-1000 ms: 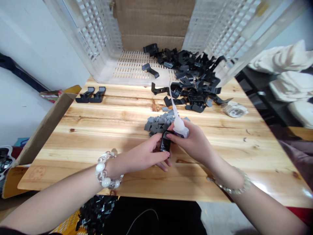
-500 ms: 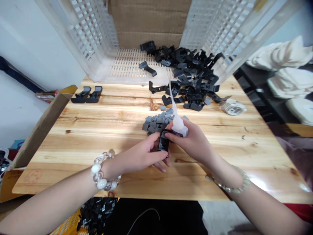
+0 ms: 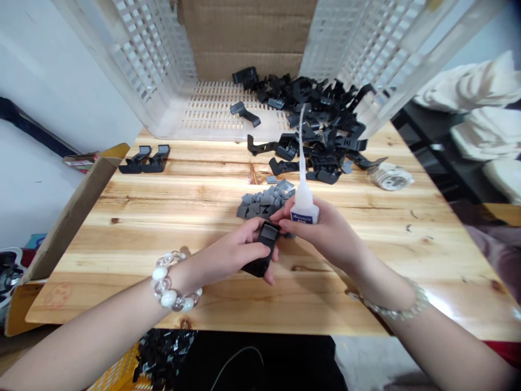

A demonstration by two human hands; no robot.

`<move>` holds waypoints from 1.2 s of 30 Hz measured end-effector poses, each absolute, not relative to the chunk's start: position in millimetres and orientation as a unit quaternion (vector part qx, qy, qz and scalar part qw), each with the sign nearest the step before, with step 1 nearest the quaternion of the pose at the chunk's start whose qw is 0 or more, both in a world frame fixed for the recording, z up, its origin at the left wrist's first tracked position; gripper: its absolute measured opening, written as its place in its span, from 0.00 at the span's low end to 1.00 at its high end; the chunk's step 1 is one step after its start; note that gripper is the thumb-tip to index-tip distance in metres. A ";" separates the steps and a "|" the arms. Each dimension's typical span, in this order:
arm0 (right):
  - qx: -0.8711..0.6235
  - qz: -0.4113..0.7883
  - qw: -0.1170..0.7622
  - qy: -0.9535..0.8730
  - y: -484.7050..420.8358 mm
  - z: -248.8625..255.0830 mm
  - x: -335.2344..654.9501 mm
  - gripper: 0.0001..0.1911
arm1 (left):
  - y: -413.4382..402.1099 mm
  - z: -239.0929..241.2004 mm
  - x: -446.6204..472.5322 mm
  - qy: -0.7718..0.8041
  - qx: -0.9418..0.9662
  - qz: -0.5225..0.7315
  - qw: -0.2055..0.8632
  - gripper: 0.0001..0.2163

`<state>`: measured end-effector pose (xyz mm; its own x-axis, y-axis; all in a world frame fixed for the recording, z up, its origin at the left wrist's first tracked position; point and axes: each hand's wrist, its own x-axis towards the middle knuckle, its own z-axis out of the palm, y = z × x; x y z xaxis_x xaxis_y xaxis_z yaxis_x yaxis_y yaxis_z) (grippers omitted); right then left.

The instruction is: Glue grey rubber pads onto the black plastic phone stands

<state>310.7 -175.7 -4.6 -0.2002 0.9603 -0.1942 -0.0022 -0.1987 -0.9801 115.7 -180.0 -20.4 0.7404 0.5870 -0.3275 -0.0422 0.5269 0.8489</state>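
Observation:
My left hand (image 3: 236,255) is closed around a black plastic clip (image 3: 262,250), holding it just above the wooden table (image 3: 163,217). My right hand (image 3: 325,231) grips a small white glue bottle (image 3: 304,198) with a long thin nozzle pointing up, and its fingertips touch the clip's top end. A small heap of grey pads (image 3: 264,200) lies right behind both hands. Further back, a pile of black clips (image 3: 321,125) spills from a white slatted crate (image 3: 211,108) lying on its side.
Two black clips (image 3: 144,159) sit side by side at the table's back left. A roll in clear wrap (image 3: 389,177) lies at the right. A cardboard box flap (image 3: 69,212) borders the left edge. A yellow crate of black parts (image 3: 158,358) is below the table front.
The glue bottle has swung upright, its nozzle now pointing straight up instead of leaning left. The clip in my left hand has tilted flatter, showing more of its length.

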 end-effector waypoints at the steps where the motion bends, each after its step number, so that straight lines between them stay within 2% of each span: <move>1: -0.490 0.600 0.397 -0.492 -175.7 -4.5 310.5 0.11 | -179.9 -20.8 115.7 0.303 0.444 0.191 0.821 0.10; 6: -0.490 0.591 0.394 -0.506 -175.2 -4.0 311.5 0.09 | -180.4 -21.0 115.7 0.320 0.443 0.189 0.816 0.07; 11: -0.480 0.596 0.388 -0.513 -175.6 -3.4 312.0 0.08 | -180.3 -22.5 116.7 0.337 0.447 0.197 0.805 0.10; 36: -0.467 0.612 0.402 -0.496 -174.4 -4.7 310.8 0.09 | -178.7 -19.0 113.7 0.340 0.457 0.171 0.804 0.07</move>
